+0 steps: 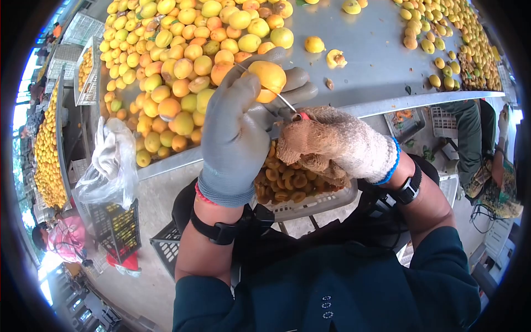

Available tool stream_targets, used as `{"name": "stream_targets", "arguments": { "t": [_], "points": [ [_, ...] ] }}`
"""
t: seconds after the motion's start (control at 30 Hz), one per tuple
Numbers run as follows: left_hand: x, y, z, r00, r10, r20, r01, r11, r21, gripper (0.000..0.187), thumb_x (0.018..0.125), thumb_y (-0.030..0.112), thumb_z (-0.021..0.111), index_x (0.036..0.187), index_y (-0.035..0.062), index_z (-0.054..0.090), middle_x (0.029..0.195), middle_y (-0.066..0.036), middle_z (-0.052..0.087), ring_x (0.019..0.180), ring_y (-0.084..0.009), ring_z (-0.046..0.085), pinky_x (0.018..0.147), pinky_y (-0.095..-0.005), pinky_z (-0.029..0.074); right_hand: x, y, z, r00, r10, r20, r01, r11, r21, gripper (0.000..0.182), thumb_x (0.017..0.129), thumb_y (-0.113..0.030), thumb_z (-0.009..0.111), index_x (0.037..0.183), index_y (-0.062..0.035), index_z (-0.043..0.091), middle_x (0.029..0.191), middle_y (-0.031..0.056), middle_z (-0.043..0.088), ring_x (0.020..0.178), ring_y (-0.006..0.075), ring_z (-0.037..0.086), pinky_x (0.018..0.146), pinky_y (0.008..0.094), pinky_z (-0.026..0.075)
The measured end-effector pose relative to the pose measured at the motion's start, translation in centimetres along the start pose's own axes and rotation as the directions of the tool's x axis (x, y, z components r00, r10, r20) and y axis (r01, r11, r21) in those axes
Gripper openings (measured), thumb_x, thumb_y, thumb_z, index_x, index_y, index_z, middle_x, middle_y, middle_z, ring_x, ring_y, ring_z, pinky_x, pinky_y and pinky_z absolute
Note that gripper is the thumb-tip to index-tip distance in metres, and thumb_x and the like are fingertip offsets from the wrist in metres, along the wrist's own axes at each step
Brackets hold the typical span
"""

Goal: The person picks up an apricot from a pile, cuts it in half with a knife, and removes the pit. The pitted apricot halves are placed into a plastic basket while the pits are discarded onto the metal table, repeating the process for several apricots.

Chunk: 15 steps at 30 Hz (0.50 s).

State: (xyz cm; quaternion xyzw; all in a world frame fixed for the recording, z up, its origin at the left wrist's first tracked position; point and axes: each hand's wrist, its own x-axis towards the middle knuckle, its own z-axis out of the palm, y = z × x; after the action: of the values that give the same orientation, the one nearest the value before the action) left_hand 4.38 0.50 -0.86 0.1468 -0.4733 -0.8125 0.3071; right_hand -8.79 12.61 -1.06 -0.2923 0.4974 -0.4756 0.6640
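Observation:
My left hand (235, 124), in a grey coated glove, holds a yellow-orange apricot (270, 74) between thumb and fingers. My right hand (337, 141), in a stained knit glove with a blue cuff, is closed around a thin metal tool (286, 103). A bit of red shows at the tool's handle end, and its slim shaft runs up against the apricot. Below both hands sits a light plastic crate (326, 202) of halved apricots (282, 180), partly hidden by the right glove.
Heaped whole apricots (177, 72) cover the left of the metal table (365, 55); more lie at its far right. One torn apricot (336, 58) rests mid-table. A plastic bag (108, 160) hangs at the left corner. A person in pink (66, 238) and another person's leg (470, 133) flank me.

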Motion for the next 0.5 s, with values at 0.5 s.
{"name": "stream_targets", "arguments": {
  "t": [0.5],
  "points": [
    [0.4,0.9,-1.1,0.947,0.255,-0.194,-0.111,0.830,0.547,0.031,0.093,-0.004,0.045,0.122,-0.0021,0.057,0.086,-0.006,0.066,0.064,-0.0082,0.060,0.057,-0.0212,0.049,-0.7,-1.1,-1.6,0.978,-0.101,-0.182,0.102,0.995,-0.004,0.026,0.089,-0.024,0.071,0.100,-0.0004,0.067,0.075,0.0004,0.062,0.059,0.0088,0.056,0.053,0.0237,0.047]
  ]
}}
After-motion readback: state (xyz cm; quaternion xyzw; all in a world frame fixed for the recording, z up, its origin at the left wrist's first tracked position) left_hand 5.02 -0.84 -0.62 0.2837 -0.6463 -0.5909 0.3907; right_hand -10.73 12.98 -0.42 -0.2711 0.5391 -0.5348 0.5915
